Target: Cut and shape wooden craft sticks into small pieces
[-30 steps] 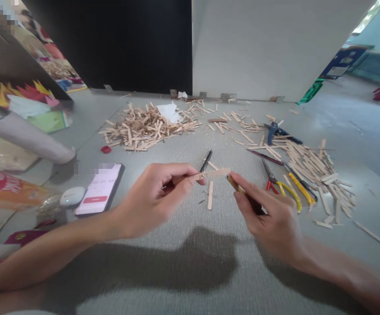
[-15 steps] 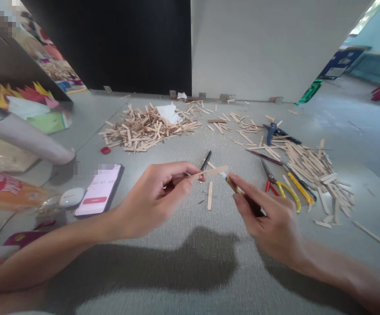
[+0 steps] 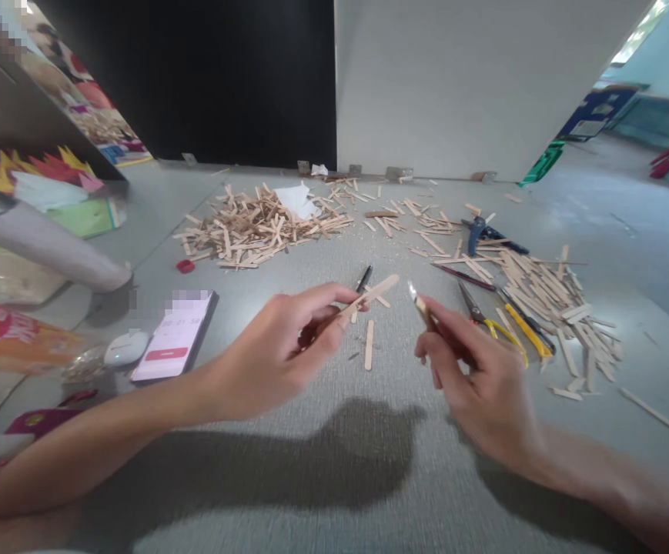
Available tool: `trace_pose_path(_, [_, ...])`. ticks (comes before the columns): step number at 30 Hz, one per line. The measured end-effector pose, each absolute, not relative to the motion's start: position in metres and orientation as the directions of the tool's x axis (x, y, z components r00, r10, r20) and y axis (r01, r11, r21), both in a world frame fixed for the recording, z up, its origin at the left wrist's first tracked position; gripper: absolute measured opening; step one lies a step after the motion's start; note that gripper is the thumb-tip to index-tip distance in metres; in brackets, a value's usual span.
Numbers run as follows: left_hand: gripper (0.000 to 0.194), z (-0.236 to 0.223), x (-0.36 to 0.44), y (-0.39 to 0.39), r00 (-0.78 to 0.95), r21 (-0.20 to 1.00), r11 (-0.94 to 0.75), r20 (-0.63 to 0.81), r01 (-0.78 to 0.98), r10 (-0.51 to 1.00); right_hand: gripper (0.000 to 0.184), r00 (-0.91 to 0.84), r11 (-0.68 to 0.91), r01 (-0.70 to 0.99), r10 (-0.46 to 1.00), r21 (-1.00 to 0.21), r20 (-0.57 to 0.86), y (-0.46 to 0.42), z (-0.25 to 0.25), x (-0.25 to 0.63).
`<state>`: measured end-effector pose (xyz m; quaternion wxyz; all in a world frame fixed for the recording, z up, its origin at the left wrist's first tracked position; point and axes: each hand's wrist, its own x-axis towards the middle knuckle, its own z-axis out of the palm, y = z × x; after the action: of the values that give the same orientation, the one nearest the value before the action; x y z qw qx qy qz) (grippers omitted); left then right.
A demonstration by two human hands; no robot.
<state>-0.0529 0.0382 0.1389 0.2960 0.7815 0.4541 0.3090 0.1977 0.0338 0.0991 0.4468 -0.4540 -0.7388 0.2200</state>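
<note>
My left hand (image 3: 291, 350) pinches a wooden popsicle stick (image 3: 383, 288) between thumb and fingers, its free end pointing up and right. Closed around a slim tool with a shiny pale tip and tan body (image 3: 420, 306), my right hand (image 3: 478, 369) is just right of the stick, and a gap separates tip and stick. Most of the tool is hidden by the fingers, so its exact kind is unclear. Below the held stick, a short wooden stick (image 3: 369, 345) lies on the table. A black pen (image 3: 364, 278) is partly covered behind the left fingertips.
A heap of wooden sticks (image 3: 259, 227) lies at the back left, and more sticks (image 3: 542, 285) at the right. Scissors (image 3: 478, 308), a yellow-handled tool (image 3: 527, 331) and blue-handled pliers (image 3: 476, 235) lie near them. A phone (image 3: 175, 338) and white case (image 3: 126, 348) are left.
My right hand has drawn the tool's tip away from the stick and turned it more upright. The stick in my left hand now tilts up more steeply.
</note>
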Motion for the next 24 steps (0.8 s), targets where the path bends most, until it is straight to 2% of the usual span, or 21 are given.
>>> trace_pose_path(2, [0.023,0.132,-0.053,0.039,0.434,0.631,-0.539,0.333,0.558,0.837,0.024,-0.154,0.384,0.328,0.923,-0.863,0.353,0.036,0.105,0.197])
trace_pose_path(4, [0.025,0.124,-0.054,0.039,0.479,0.485,-0.669,0.468,0.564,0.743,0.025,-0.166,0.306,0.202,0.947,-0.930,0.275,0.038,0.111,0.196])
trace_pose_path(8, [0.030,0.114,-0.055,0.041,0.562,0.244,-0.824,0.631,0.511,0.535,0.029,-0.195,0.245,0.096,0.955,-0.965,0.223,0.036,0.119,0.193])
trace_pose_path(11, [0.032,0.116,-0.053,0.040,0.599,0.154,-0.855,0.652,0.496,0.465,0.024,-0.177,0.275,0.076,0.950,-0.958,0.259,0.032,0.121,0.191])
trace_pose_path(13, [0.032,0.117,-0.052,0.039,0.592,0.179,-0.855,0.653,0.487,0.474,0.021,-0.158,0.286,0.080,0.950,-0.955,0.271,0.030,0.121,0.190])
trace_pose_path(17, [0.034,0.112,-0.050,0.038,0.538,0.335,-0.837,0.649,0.432,0.538,0.017,-0.130,0.281,0.133,0.956,-0.951,0.264,0.027,0.123,0.190])
trace_pose_path(24, [0.031,0.110,-0.047,0.037,0.499,0.519,-0.762,0.577,0.388,0.647,0.014,-0.125,0.254,0.121,0.963,-0.960,0.239,0.027,0.121,0.190])
